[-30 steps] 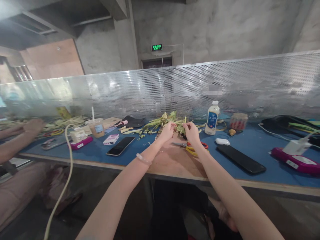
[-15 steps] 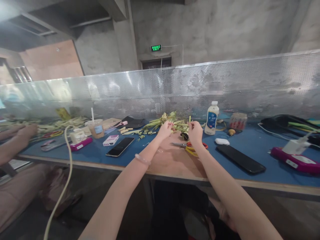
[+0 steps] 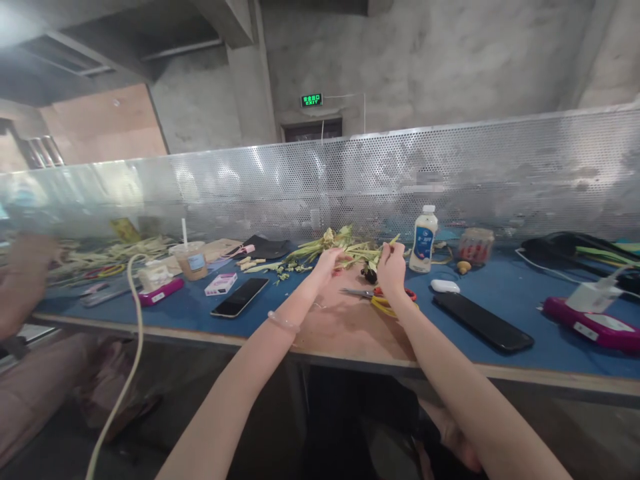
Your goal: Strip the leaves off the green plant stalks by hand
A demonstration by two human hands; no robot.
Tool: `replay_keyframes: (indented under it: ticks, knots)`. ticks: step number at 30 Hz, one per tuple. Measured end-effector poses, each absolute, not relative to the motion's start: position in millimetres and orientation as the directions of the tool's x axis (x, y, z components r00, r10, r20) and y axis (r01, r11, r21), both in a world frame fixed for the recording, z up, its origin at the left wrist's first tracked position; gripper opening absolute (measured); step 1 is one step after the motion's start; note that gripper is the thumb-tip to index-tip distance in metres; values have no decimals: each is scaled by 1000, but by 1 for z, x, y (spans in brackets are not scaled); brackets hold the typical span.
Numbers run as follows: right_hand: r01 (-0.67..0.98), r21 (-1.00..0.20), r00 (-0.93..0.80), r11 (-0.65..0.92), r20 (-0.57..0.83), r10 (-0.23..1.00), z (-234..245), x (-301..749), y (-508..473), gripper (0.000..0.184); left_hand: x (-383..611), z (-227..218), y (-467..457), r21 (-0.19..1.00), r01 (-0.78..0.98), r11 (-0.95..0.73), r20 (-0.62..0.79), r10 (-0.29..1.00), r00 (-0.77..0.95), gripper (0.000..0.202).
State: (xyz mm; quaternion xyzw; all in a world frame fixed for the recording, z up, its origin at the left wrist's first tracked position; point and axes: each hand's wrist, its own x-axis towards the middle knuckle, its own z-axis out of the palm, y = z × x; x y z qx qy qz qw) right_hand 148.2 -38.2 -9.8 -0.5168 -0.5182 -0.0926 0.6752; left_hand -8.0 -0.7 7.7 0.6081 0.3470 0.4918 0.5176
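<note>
My right hand (image 3: 391, 267) is closed on a short green stalk (image 3: 395, 239), whose tip sticks up above the fingers. To its left, my left hand (image 3: 327, 267), with a bracelet (image 3: 283, 321) on the wrist, has its fingers a little apart, and nothing shows between them. Just behind both hands lies a heap of leafy green stalks (image 3: 345, 237). Scissors (image 3: 383, 296) with red and yellow handles rest on the brown board (image 3: 350, 327), partly hidden by my right wrist. A small dark object (image 3: 369, 275) lies between the hands.
Right stand a milky bottle (image 3: 423, 241), a clear jar (image 3: 475, 247), a white case (image 3: 445, 286), a black phone (image 3: 483, 321) and a magenta power strip (image 3: 590, 323). Left are another phone (image 3: 240, 297), a small box (image 3: 221, 284) and a drink cup (image 3: 190, 259). A co-worker's arm (image 3: 25, 280) is at far left.
My right hand still grips the stalk, which now leans right instead of standing upright. My left hand's fingers have parted and shifted slightly down. The co-worker's arm has moved.
</note>
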Motion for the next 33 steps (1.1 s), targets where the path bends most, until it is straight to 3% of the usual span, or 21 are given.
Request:
replay_keyframes:
  ticks: [5,7,13,17,27,33]
  knots:
    - [663,-626,463,410,774,432,-9,147,-41,26,-10,10,-8,943,-267,197,-5,814,581,52]
    - [675,-634,467,378,763,446,-9,147,-42,28,-9,9,-11,942,-232,242,-42,772,634,60]
    - [731,-609,391,308,743,543,-9,141,-45,31,2,-1,-17,984,-172,-54,146,799,583,48]
    - [750,-594,318,292,710,628,-10,135,-48,34,7,-6,-17,963,-93,-252,266,838,476,50]
    - [782,-505,101,366,681,725,-15,133,-41,45,7,-2,-17,973,-179,-144,212,862,460,44]
    - [789,-457,20,412,688,725,-16,128,-46,47,8,-9,-5,931,63,-361,336,909,247,47]
